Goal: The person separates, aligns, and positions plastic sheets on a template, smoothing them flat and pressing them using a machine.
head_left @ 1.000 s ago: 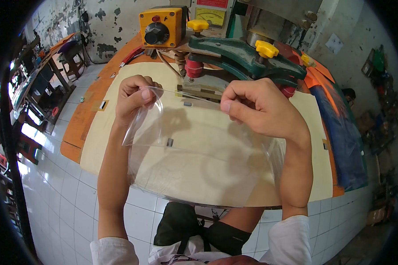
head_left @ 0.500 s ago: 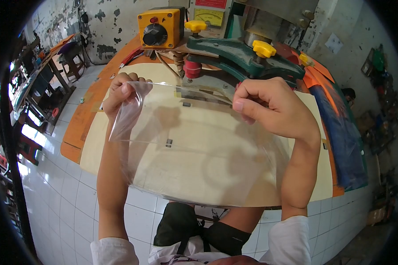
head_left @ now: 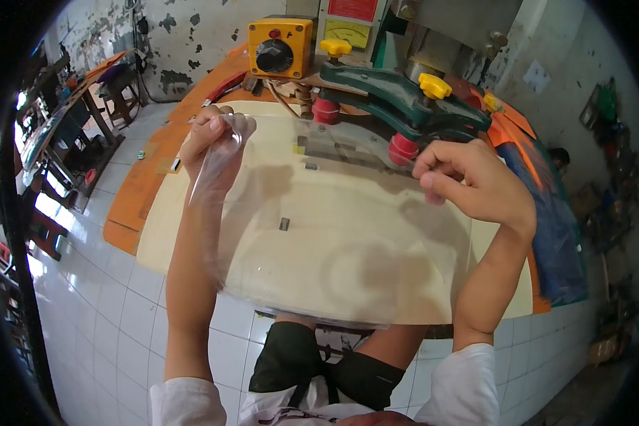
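A clear plastic sheet (head_left: 334, 263) hangs above the cream board and spreads down toward my lap. My left hand (head_left: 216, 142) is closed around its upper left corner, where the film bunches into folds. At the upper right, my right hand (head_left: 476, 181) has its fingers curled and pinched at the sheet's edge; the exact grip is partly hidden. Through the film I see the cream board (head_left: 163, 227) with small dark marks on it. Just beyond the sheet stands a machine with a green arm (head_left: 376, 89) and red clamp feet (head_left: 403, 149).
A yellow control box (head_left: 280, 50) with a black dial stands at the back left. Yellow knobs (head_left: 433, 86) top the green arm. Blue plastic material (head_left: 547, 234) hangs over the right side of the orange table (head_left: 131, 206). A stool (head_left: 121, 92) stands at far left.
My right hand has shifted right, baring the second red clamp foot beside it. The view has turned slightly left, and the film has shifted between my hands.
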`<state>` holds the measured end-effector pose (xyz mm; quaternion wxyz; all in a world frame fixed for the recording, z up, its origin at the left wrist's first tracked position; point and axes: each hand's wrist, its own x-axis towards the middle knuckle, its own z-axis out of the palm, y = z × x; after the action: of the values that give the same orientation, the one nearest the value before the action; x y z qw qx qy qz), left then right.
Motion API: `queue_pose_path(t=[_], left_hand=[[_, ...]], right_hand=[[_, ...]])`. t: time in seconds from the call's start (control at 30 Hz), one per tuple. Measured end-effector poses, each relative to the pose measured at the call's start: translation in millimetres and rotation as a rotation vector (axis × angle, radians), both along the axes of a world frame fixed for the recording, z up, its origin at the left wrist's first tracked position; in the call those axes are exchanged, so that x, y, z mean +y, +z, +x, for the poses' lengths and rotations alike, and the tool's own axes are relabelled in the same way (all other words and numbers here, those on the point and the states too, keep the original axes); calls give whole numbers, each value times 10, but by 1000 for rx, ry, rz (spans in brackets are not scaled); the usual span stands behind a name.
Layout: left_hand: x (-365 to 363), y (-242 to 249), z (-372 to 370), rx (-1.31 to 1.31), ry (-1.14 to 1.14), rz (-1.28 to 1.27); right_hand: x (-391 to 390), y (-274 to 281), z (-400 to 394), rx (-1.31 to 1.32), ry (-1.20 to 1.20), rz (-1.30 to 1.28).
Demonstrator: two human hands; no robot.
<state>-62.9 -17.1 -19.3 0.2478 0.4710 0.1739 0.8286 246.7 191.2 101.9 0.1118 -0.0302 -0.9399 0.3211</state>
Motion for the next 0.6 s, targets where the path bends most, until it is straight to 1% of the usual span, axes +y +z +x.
queue_pose_path(t=[0.07,0.13,0.2,0.23,0.3,0.33,0.37,0.4,0.43,0.47,0.5,0.57,0.6], left_hand=[[3,6,-43,-15,6,19],[-9,23,-30,-30,14,31],[15,30,19,-120,173,-38],[5,33,5,-117,171,-35],[4,41,-40,-30,156,-49],[20,66,-73,68,150,11],[-8,56,-92,68,142,11],[-70,118,-38,137,192,-5],[-139,199,41,206,243,-23],[-235,275,146,256,341,-112],[-320,333,213,255,336,-115],[-495,427,306,431,474,-204],[-536,487,400,358,393,-132]], right_hand=[[35,34,89,-82,-43,-11],[80,38,138,-62,-65,-49],[102,20,194,-11,-99,-83],[89,7,220,-8,-101,-80],[44,-6,314,126,-204,-97],[16,12,378,129,-212,-93],[-14,28,445,189,-238,-57],[-53,40,524,248,-263,-22],[-102,49,610,247,-270,-25],[-162,61,705,291,-314,-46],[-215,71,804,335,-357,-65],[-311,101,1007,342,-355,-57],[-397,140,1102,340,-371,-70]])
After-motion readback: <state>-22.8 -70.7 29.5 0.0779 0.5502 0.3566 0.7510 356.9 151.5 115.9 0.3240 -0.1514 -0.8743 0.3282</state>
